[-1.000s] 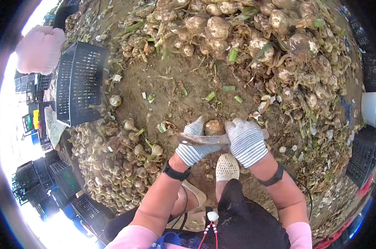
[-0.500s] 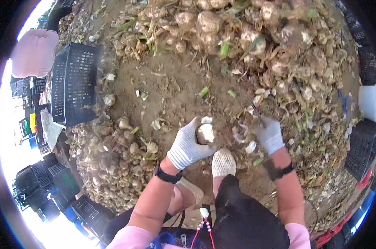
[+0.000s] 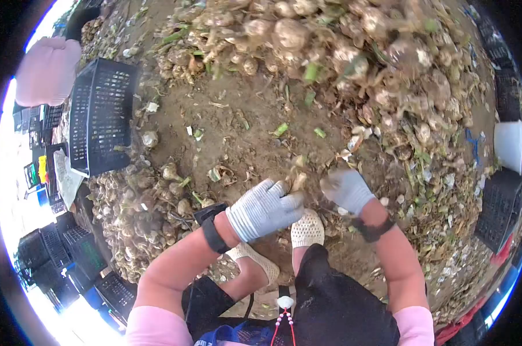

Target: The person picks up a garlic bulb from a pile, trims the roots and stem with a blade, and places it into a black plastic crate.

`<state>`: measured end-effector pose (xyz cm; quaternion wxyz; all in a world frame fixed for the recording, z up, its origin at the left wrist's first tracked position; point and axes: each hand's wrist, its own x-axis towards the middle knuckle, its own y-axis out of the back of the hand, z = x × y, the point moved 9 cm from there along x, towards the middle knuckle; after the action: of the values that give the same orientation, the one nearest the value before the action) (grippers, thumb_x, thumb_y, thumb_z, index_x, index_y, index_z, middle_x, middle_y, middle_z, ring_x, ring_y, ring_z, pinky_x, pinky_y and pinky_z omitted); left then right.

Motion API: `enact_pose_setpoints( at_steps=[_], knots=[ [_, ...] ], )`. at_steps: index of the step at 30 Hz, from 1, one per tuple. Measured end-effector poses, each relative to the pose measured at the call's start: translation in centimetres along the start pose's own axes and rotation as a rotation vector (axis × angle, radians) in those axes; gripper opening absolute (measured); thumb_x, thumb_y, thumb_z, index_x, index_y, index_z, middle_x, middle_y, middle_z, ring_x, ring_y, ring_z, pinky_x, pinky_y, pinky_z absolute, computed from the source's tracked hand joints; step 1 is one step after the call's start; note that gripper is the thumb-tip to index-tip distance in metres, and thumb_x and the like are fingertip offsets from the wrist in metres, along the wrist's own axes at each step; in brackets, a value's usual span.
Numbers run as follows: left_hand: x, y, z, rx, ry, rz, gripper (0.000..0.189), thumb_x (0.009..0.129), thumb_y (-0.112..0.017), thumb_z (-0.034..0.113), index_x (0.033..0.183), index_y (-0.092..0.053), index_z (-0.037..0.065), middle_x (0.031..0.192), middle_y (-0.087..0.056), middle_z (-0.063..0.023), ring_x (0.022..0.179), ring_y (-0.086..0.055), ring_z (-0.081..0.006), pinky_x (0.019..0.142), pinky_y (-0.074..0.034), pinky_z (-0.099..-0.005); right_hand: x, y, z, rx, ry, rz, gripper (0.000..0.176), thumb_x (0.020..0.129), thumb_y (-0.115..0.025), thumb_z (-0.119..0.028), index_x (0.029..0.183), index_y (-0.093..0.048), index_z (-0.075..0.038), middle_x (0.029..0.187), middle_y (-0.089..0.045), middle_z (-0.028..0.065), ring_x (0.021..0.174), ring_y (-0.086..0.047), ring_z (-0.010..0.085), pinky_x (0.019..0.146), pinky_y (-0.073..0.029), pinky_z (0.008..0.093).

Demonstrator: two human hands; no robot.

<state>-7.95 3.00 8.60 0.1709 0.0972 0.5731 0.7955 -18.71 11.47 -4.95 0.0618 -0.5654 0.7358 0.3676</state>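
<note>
With our left hand (image 3: 265,210) we grip a pale garlic stalk (image 3: 299,181) above the near edge of the bare ground (image 3: 215,130), between garlic heaps (image 3: 131,216). Our right hand (image 3: 347,191) hovers nearby, fingers curled and blurred; we cannot tell what it holds.

The gloves (image 3: 265,210) are ribbed, matt knit cloth; the crate (image 3: 102,117) is dark, perforated plastic, slightly glossy. The bucket (image 3: 509,147) looks like smooth, pale plastic, the ground (image 3: 226,121) rough, matt earth, the shoes (image 3: 307,228) openwork.
</note>
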Motion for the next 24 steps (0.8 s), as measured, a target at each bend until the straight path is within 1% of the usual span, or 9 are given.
enact_pose_setpoints(
  at_steps=[3,5,7,9,11,14,18,21,24],
  knots=[
    [-2.3,1.1,-2.6,0.050,0.126,0.056,0.033,0.067,-0.061,0.018,0.099,-0.062,0.016,0.102,-0.057,-0.0026,0.084,-0.056,-0.0248,0.069,-0.047,-0.0374,-2.7,2.4,1.9,0.148,-0.129,0.203,0.023,0.077,-0.065,-0.014,0.095,-0.068,0.000,0.073,-0.066,0.0163,0.067,-0.065,0.0226,0.061,-0.050,0.0333],
    [-5.8,0.9,-6.3,0.081,0.320,0.007,0.032,0.066,-0.062,0.016,0.098,-0.063,0.014,0.101,-0.059,-0.0040,0.085,-0.057,-0.0258,0.071,-0.048,-0.0362,-1.8,2.6,1.6,0.107,-0.069,0.236,0.020,0.077,-0.066,-0.012,0.092,-0.068,0.000,0.069,-0.064,0.0147,0.064,-0.062,0.0170,0.059,-0.049,0.0318],
    [-12.9,1.7,-11.4,0.292,0.620,-0.164,0.025,0.074,-0.059,0.012,0.098,-0.066,0.013,0.105,-0.062,-0.0060,0.085,-0.061,-0.0267,0.073,-0.051,-0.0391,0.5,0.4,2.4,0.452,-0.129,0.164,0.018,0.076,-0.066,-0.007,0.092,-0.068,0.000,0.067,-0.062,0.0126,0.062,-0.058,0.0130,0.058,-0.048,0.0299],
    [-26.0,4.1,-17.6,0.236,1.317,-0.440,0.021,0.080,-0.058,0.010,0.100,-0.065,0.009,0.108,-0.061,-0.0096,0.095,-0.062,-0.0291,0.079,-0.051,-0.0415,3.6,-1.1,3.8,0.368,-0.168,0.065,0.019,0.075,-0.064,-0.004,0.094,-0.067,0.000,0.072,-0.063,0.0126,0.063,-0.058,0.0131,0.059,-0.048,0.0291],
    [-39.4,5.7,-18.7,0.249,1.739,-0.794,0.027,0.083,-0.059,0.017,0.109,-0.060,0.008,0.113,-0.059,-0.0127,0.099,-0.062,-0.0297,0.082,-0.051,-0.0412,6.4,1.3,-2.3,0.109,-0.027,0.070,0.021,0.074,-0.065,-0.007,0.093,-0.066,0.000,0.079,-0.065,0.0152,0.070,-0.063,0.0217,0.064,-0.049,0.0329],
    [-35.4,13.2,-18.6,0.300,1.939,-0.384,0.051,0.079,-0.065,0.033,0.122,-0.050,0.010,0.117,-0.057,-0.0125,0.103,-0.060,-0.0296,0.085,-0.050,-0.0408,11.2,2.5,-8.1,-0.180,0.310,0.191,0.033,0.068,-0.071,-0.015,0.097,-0.064,0.000,0.090,-0.065,0.0199,0.085,-0.061,0.0386,0.077,-0.049,0.0419],
    [-32.6,8.7,-27.9,0.125,1.658,0.208,0.059,0.077,-0.064,0.033,0.129,-0.046,0.011,0.131,-0.049,-0.0127,0.114,-0.052,-0.0345,0.095,-0.043,-0.0409,17.6,1.6,-11.2,-0.206,0.399,0.192,0.028,0.068,-0.070,-0.013,0.093,-0.064,-0.003,0.090,-0.065,0.0184,0.084,-0.062,0.0374,0.075,-0.050,0.0416],
    [-34.2,5.6,-36.4,0.089,1.724,0.259,0.058,0.080,-0.062,0.029,0.131,-0.042,0.010,0.138,-0.041,-0.0125,0.116,-0.050,-0.0356,0.095,-0.044,-0.0396,19.2,0.9,-10.6,-0.276,0.299,0.197,0.026,0.068,-0.070,-0.013,0.093,-0.065,-0.007,0.089,-0.065,0.0159,0.081,-0.062,0.0366,0.073,-0.050,0.0427],
    [-37.8,2.3,-44.5,0.091,1.846,0.299,0.057,0.081,-0.062,0.024,0.132,-0.041,0.011,0.143,-0.036,-0.0115,0.117,-0.050,-0.0352,0.095,-0.044,-0.0393,18.6,0.7,-10.9,-0.309,0.385,0.306,0.022,0.067,-0.069,-0.016,0.089,-0.065,-0.011,0.081,-0.063,0.0147,0.075,-0.062,0.0347,0.066,-0.050,0.0427]
  ],
)
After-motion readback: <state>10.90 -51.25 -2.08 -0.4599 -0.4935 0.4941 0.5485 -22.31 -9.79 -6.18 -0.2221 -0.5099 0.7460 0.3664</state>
